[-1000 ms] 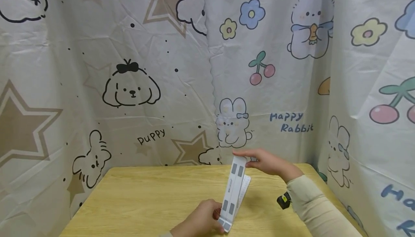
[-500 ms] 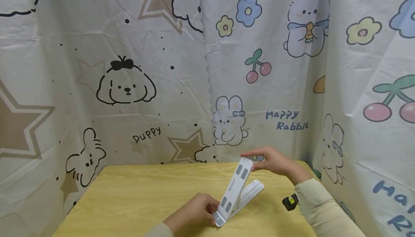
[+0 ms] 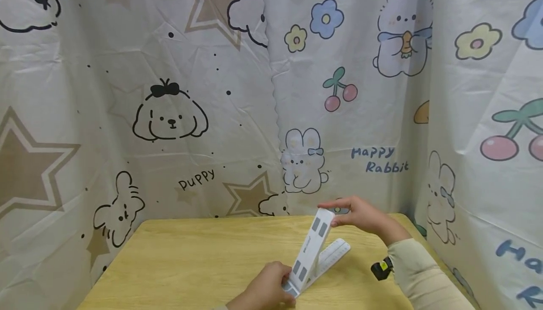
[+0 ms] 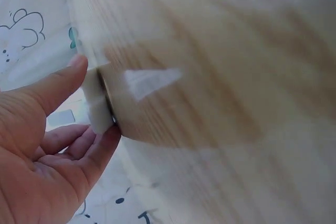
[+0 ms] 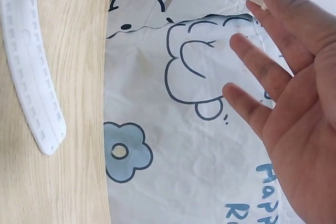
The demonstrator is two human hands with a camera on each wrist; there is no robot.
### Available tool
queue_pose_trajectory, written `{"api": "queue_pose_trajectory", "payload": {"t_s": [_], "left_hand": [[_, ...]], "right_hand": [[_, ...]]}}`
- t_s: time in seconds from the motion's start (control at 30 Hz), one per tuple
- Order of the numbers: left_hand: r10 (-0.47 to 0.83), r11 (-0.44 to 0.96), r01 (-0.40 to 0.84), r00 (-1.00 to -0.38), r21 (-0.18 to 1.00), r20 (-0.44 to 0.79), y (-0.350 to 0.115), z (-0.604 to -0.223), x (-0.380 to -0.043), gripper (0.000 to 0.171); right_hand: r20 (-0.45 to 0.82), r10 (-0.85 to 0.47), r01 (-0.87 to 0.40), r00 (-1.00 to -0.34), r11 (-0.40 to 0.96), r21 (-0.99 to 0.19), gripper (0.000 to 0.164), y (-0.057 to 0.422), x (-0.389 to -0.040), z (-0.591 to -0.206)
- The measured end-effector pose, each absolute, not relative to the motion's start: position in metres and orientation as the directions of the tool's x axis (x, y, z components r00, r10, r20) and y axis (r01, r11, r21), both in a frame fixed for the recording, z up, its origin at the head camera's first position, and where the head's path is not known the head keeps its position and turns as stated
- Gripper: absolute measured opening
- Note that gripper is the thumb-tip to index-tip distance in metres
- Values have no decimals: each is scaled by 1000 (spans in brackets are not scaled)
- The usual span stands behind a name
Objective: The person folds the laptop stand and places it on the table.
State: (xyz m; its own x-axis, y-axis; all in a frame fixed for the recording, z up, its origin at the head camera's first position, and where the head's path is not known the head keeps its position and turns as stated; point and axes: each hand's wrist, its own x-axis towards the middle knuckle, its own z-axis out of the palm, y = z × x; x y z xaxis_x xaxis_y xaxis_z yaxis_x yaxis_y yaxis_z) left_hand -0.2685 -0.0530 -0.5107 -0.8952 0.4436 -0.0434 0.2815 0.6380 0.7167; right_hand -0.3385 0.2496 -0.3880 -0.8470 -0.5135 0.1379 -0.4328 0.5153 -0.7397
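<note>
A white folding laptop stand (image 3: 311,248) with grey pads stands tilted, its two long arms spread in a V. My left hand (image 3: 268,282) grips its lower hinged end near the table, thumb on one side and fingers on the other, as the left wrist view also shows. Up at the raised tip, my right hand (image 3: 358,216) pinches the padded arm between thumb and index finger. In the right wrist view, the other fingers of the right hand (image 5: 294,93) are spread apart. The notched lower arm (image 5: 34,77) of the stand reaches out low over the table.
The wooden table (image 3: 191,253) runs back to a curtain (image 3: 237,112) printed with puppies, rabbits and flowers, which also hangs at both sides. A small black device (image 3: 382,268) with a yellow-green mark is at the right wrist, by the sleeve.
The right hand has moved right with the stand's upper arm, which leans further over. The notched lower arm now stands out wider from it. The left hand stays at the hinged end.
</note>
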Motion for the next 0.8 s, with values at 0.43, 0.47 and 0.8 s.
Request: {"api": "queue_pose_trajectory", "payload": {"t_s": [0.43, 0.47, 0.8], "left_hand": [[544, 669, 411, -839, 619, -30, -59, -507, -279, 57], [557, 672, 432, -830, 602, -25, -60, -507, -280, 55], [588, 686, 495, -808, 533, -8, -57, -507, -284, 61]], "right_hand": [[139, -336, -323, -932, 587, -743, 53, 251, -305, -389], [139, -324, -315, -936, 590, -744, 53, 250, -302, -389], [235, -387, -435, -891, 584, -686, 61, 261, -291, -397]]}}
